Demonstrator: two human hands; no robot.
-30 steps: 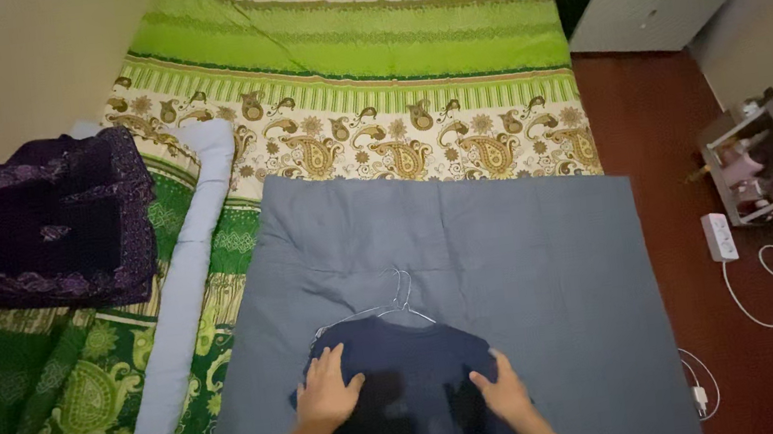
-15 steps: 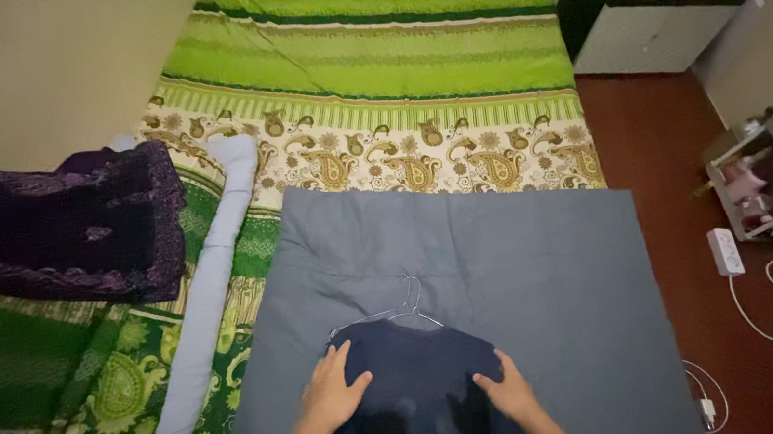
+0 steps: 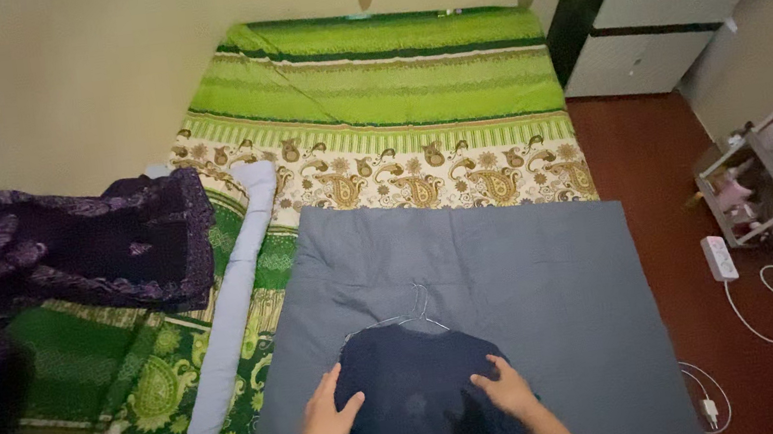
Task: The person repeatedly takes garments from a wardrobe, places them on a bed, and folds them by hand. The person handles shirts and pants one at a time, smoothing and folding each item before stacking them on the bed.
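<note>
Left hand: left hand [image 3: 330, 419] lies flat, fingers spread, on the near-left edge of the dark blue shirt [image 3: 421, 388]; gripping nothing
Right hand: right hand [image 3: 506, 391] likewise flat and unclenched on the shirt's right shoulder area; palm down, pressing the cloth
Shirt: spread on the grey-blue quilt [image 3: 530, 288], directly under and between both hands; collar pointing away from the person
Hanger: wire hanger [image 3: 407, 312] pokes out of the neck, hook lying on the quilt just beyond the collar; straight ahead of both hands, roughly midway between them, neither clearly nearer
Long axis: shirt runs from the person's body outward toward the green patterned bedsheet [image 3: 390, 81]; hanger bar crosses it, left to right
Aside: purple garment [image 3: 70, 248] heaped well off to the left; white power strip [image 3: 719, 258] on the red floor to the right
</note>
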